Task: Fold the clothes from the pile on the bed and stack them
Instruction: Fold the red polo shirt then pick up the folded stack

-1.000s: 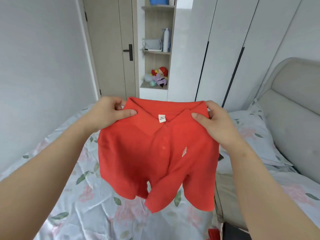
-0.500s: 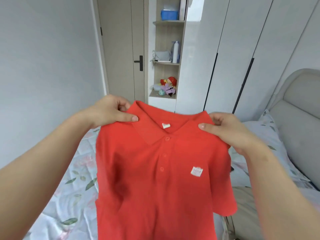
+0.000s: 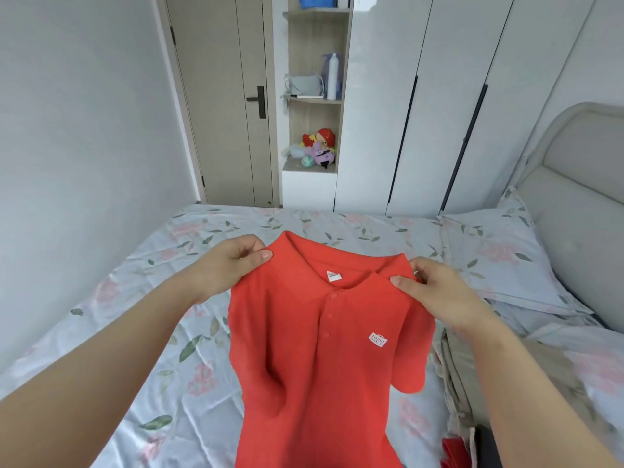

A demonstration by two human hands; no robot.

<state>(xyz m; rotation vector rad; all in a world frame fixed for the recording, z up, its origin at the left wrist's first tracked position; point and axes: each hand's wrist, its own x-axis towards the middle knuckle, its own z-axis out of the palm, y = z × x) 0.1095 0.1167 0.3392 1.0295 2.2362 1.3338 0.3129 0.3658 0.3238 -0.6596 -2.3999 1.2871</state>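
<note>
A: Material. Red polo shirt (image 3: 304, 366): fine pebbled knit, soft flat collar, short sleeves. It hangs front towards the camera, above the bed (image 3: 135, 332). The sheet is smooth and creased, pale with pink flowers and green leaves.

B: Grip?

A: Left hand (image 3: 233, 261) pinches the shoulder beside the collar, thumb on top, fingers curled behind. Right hand (image 3: 435, 288) pinches the opposite shoulder the same way. The hem runs out of view, so I cannot tell whether it touches the sheet.

B: Against half a second back?

A: Both hands and the collar sit lower. The collar now shows against the sheet rather than the door and shelf. The grip points are unchanged.

B: Counts.

A: One shirt held. Three buttons (image 3: 329, 315) on the placket. Two white labels: neck tag (image 3: 332, 275) and chest patch (image 3: 378, 339). One pillow (image 3: 499, 251) at right. One beige garment (image 3: 466, 366) lies on the bed beside the shirt.
</note>
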